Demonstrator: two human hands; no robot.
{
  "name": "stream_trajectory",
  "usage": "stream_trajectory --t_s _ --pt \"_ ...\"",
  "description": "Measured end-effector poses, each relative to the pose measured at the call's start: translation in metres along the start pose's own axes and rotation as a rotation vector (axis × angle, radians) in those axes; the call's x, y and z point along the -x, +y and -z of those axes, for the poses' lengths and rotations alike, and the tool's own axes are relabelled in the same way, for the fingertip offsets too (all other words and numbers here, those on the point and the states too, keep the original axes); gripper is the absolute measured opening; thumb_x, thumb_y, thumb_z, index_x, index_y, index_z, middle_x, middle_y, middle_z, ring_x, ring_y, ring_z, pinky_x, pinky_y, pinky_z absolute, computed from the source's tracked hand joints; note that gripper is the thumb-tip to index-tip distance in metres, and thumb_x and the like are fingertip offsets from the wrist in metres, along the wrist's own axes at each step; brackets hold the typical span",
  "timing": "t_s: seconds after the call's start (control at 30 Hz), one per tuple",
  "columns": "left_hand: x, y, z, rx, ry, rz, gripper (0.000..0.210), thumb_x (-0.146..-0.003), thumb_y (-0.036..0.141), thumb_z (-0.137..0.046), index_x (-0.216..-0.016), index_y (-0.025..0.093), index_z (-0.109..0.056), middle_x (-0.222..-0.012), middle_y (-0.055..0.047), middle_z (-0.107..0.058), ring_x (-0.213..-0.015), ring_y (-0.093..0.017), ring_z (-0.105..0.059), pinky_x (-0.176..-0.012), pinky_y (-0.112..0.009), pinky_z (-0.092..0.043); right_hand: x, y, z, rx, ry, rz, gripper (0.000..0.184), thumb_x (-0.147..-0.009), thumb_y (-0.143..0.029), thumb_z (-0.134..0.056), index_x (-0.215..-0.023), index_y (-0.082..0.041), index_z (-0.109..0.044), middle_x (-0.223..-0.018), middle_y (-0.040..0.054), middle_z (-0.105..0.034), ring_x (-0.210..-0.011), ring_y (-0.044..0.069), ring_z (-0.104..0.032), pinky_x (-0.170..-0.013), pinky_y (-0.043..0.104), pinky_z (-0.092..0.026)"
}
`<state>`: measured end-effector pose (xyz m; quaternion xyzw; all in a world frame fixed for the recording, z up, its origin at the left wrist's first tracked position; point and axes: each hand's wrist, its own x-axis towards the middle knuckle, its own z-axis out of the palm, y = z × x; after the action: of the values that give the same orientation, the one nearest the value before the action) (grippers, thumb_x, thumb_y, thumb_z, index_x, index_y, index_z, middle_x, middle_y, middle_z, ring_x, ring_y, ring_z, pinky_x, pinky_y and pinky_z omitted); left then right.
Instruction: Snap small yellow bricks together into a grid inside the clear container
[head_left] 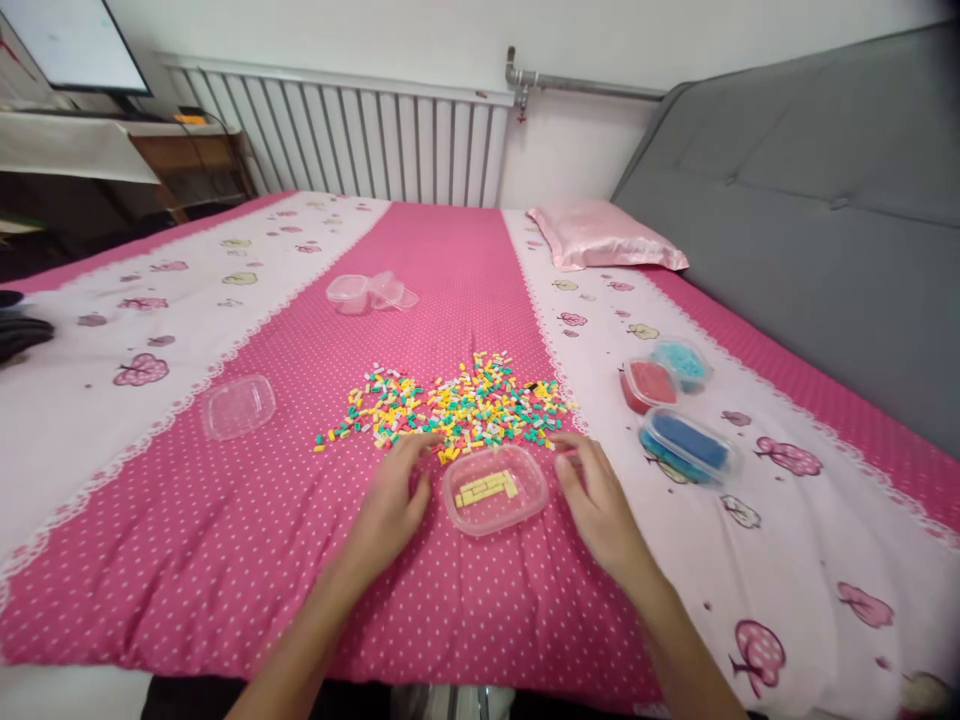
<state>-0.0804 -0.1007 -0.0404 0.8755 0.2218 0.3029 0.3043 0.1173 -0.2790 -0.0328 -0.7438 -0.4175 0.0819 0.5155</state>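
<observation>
A clear plastic container (540, 505) sits on the pink dotted bedspread between my hands. Several yellow pieces (484, 488) lie in rows on its bottom. Just beyond it spreads a loose pile of small coloured pieces (480, 405), mostly yellow, green, white and pink. My left hand (394, 500) is to the left of the container, thumb and fingers apart, its fingertips at the near edge of the pile. On the container's right side, my right hand (596, 505) is also open, its fingers reaching toward the pile's right end. I see nothing held in either hand.
A clear lid (240, 407) lies at left, and stacked clear containers (367, 292) stand farther back. To the right are filled tubs: a red one (649, 385), a light blue one (681, 364) and a dark blue one (686, 443). A pink pillow (604, 235) rests by the grey headboard (810, 190).
</observation>
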Motion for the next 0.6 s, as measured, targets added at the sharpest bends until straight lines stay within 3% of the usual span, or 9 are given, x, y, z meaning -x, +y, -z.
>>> stream_trajectory --t_s 0.1,0.17,0.27,0.37,0.5,0.6 --pt "-0.061 -0.003 0.007 -0.001 0.019 -0.069 0.021 -0.095 0.025 -0.047 -0.102 0.019 -0.066 -0.096 -0.004 -0.072 -0.084 -0.016 -0.065 -0.077 -0.031 -0.053 -0.060 0.007 -0.002 -0.094 0.031 0.053 0.036 -0.102 -0.050 -0.042 -0.104 -0.021 -0.064 -0.101 0.0065 -0.069 -0.096 0.021 -0.066 -0.090 0.040 -0.053" --pt "-0.107 -0.002 0.006 -0.008 0.031 -0.131 0.020 -0.096 0.029 -0.051 -0.100 0.017 -0.066 -0.086 -0.002 -0.070 -0.074 -0.014 -0.062 -0.072 -0.029 -0.050 -0.108 0.012 -0.009 -0.153 0.103 0.094 0.042 -0.102 -0.054 -0.043 -0.100 -0.017 -0.063 -0.091 0.0038 -0.067 -0.083 0.018 -0.065 -0.082 0.039 -0.054" --pt "-0.154 -0.003 -0.002 -0.023 -0.003 -0.227 0.022 -0.096 0.028 -0.050 -0.103 0.017 -0.068 -0.090 -0.002 -0.073 -0.076 -0.013 -0.063 -0.073 -0.027 -0.049 -0.165 0.025 -0.026 -0.205 0.198 0.135 0.045 -0.102 -0.056 -0.044 -0.101 -0.016 -0.063 -0.088 0.0028 -0.065 -0.080 0.016 -0.065 -0.078 0.037 -0.054" --pt "-0.162 -0.015 -0.011 -0.049 -0.064 -0.247 0.027 -0.099 0.032 -0.048 -0.107 0.018 -0.069 -0.096 -0.004 -0.075 -0.082 -0.014 -0.065 -0.077 -0.026 -0.049 -0.180 0.044 -0.038 -0.188 0.169 0.152 0.044 -0.103 -0.052 -0.039 -0.098 -0.017 -0.065 -0.085 0.0030 -0.066 -0.080 0.016 -0.065 -0.077 0.034 -0.053" --pt "-0.151 -0.028 -0.016 -0.072 -0.217 -0.199 0.021 -0.094 0.033 -0.057 -0.101 0.020 -0.072 -0.096 -0.001 -0.076 -0.085 -0.015 -0.068 -0.079 -0.027 -0.048 -0.169 0.056 -0.036 -0.092 -0.046 0.133 0.023 -0.093 -0.039 -0.059 -0.095 -0.020 -0.072 -0.085 0.0012 -0.070 -0.079 0.017 -0.065 -0.076 0.033 -0.050" --pt "-0.153 -0.031 -0.010 -0.114 -0.271 -0.181 0.022 -0.096 0.034 -0.055 -0.096 0.021 -0.073 -0.082 0.003 -0.073 -0.072 -0.013 -0.065 -0.070 -0.025 -0.044 -0.168 0.050 -0.029 -0.008 -0.222 0.146 0.016 -0.092 -0.032 -0.063 -0.098 -0.023 -0.075 -0.093 0.0006 -0.074 -0.083 0.016 -0.066 -0.077 0.032 -0.050"
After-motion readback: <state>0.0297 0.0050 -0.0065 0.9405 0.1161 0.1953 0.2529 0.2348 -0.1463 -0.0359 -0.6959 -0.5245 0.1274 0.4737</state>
